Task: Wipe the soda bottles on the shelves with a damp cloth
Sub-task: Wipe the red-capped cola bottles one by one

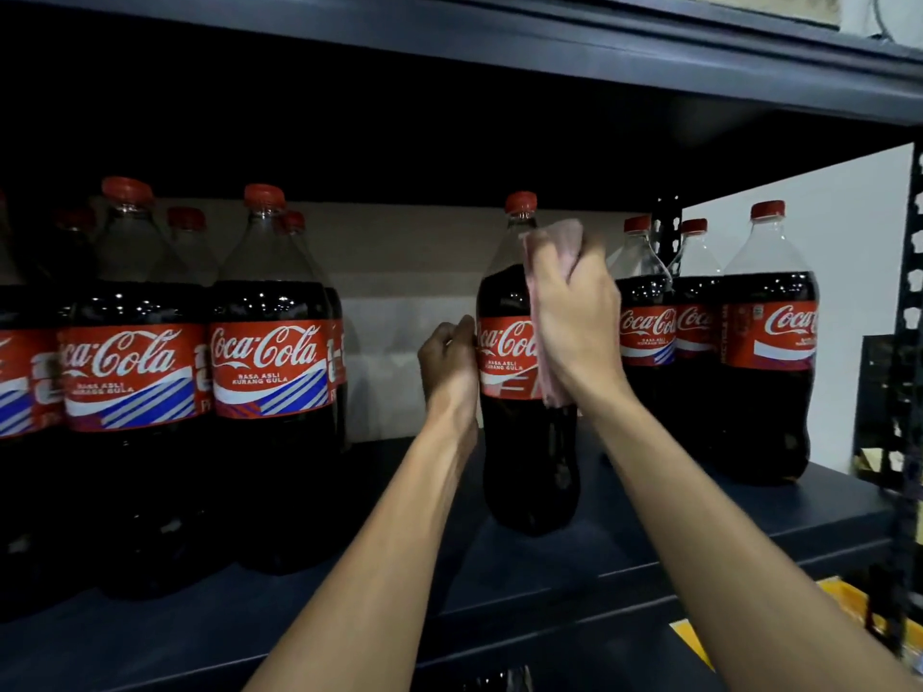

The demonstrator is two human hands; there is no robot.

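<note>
- Two bare hands work a single cola bottle (504, 442) that stands alone mid-shelf, in the gap between a cluster of bottles at the left (269, 372) and another at the right (769, 352).
- The left hand (449, 362) curls round the bottle's left flank at label height, steadying it on the dark shelf (649, 541).
- The right hand (574, 317) clutches a pink cloth (554, 237) and presses it to the bottle's right shoulder, with the cloth trailing down over the edge of the red label (504, 357).
- The step in hand appears to be the wipe of the upper body. Whether the red cap (520, 202) and the dark lower half have had their pass cannot be told from this pose.
- Doing it well likely calls for a firm brace from the left hand, so the tall, full bottle neither rocks nor slides toward the shelf's front edge.
- Long strokes from neck to base, with the left hand turning the bottle a little between passes, would reach the back face hidden from the camera.
- Light pressure over the label seems wise, since a wet cloth rubbed hard could scuff it or lift its edge.
- The bottles at the right stand near the working hand, so a wide sweep risks a knock.
</note>
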